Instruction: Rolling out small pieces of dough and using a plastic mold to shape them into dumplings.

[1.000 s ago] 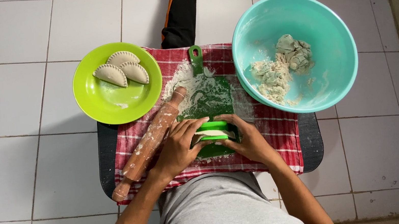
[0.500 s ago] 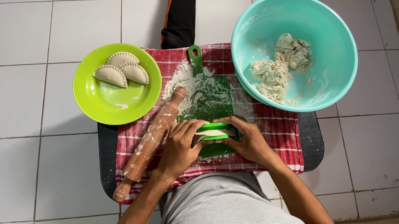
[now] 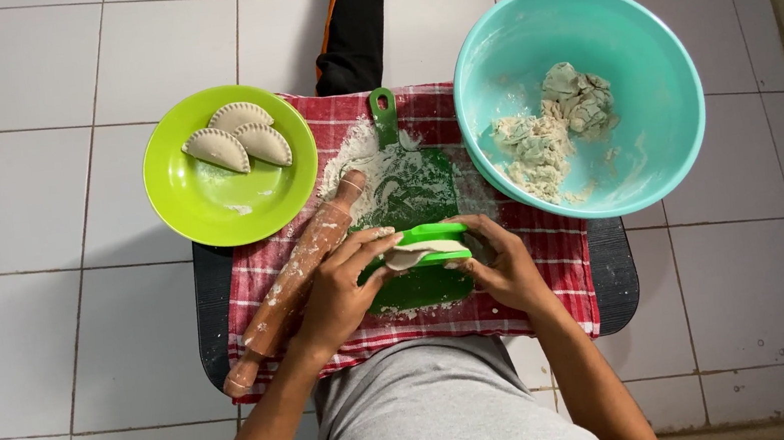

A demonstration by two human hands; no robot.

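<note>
Dumpling press (image 3: 427,242) half-closed over dough sheet | left hand (image 3: 346,292), right hand (image 3: 499,266) both grip it | three shaped dumplings (image 3: 234,135) on green plate (image 3: 209,209) | dough remains in teal bowl (image 3: 630,37)

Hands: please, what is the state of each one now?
Left hand: closed on the green dumpling mould.
Right hand: closed on the same mould, dough sheet inside.
</note>
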